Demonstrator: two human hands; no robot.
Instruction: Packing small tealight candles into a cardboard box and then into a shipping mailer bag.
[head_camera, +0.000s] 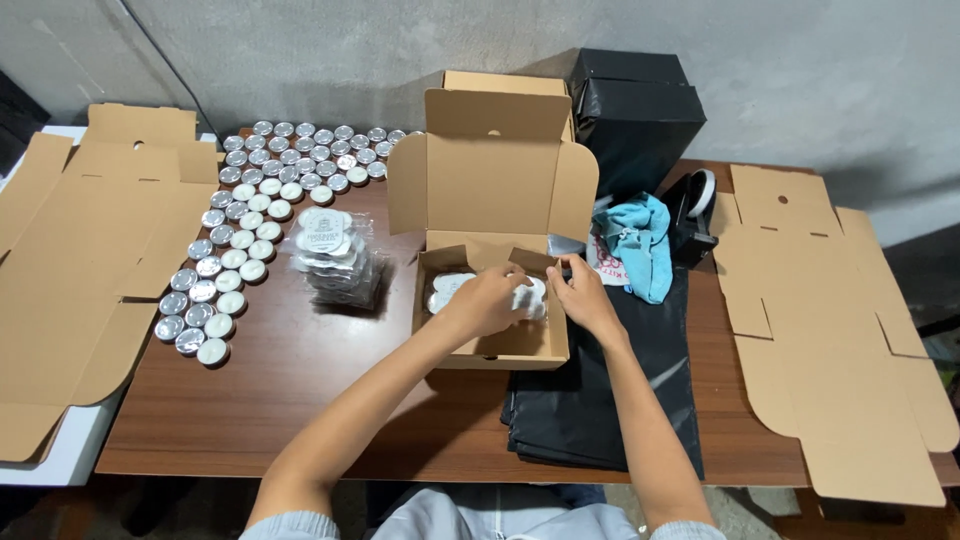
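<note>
The left hand (487, 298) reaches into the open cardboard box (492, 345) at the worktop's (300, 400) middle, grip closed on a clear pack of tealights (530, 300); the right hand (583, 295) pinches the pack's far edge, steadying it; loose tealights (240, 250) lie toward the left edge.

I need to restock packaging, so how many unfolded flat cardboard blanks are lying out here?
2 show. One flat cardboard blank lies at the table's left end, overhanging it; the other flat blank lies at the right end. More may be stacked beneath either, hidden from this view.
</note>
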